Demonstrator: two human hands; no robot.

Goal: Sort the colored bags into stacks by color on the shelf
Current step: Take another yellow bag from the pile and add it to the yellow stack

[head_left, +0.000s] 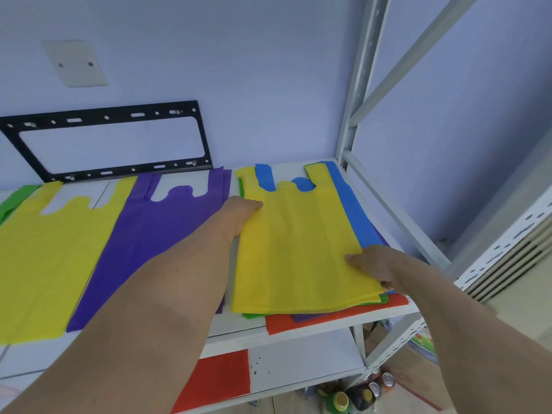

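hands: left hand (242, 215), right hand (373, 265) each pinch one yellow bag (298, 249); two yellow visible.

There is one view only, from a wide-angle camera worn on the head. It looks forward and down onto the white shelf (301, 327) from close above its front edge, with both forearms reaching in from the bottom. The wall (239, 70) behind fills the top half. The rack's upright (363, 70) leans with lens distortion at right.
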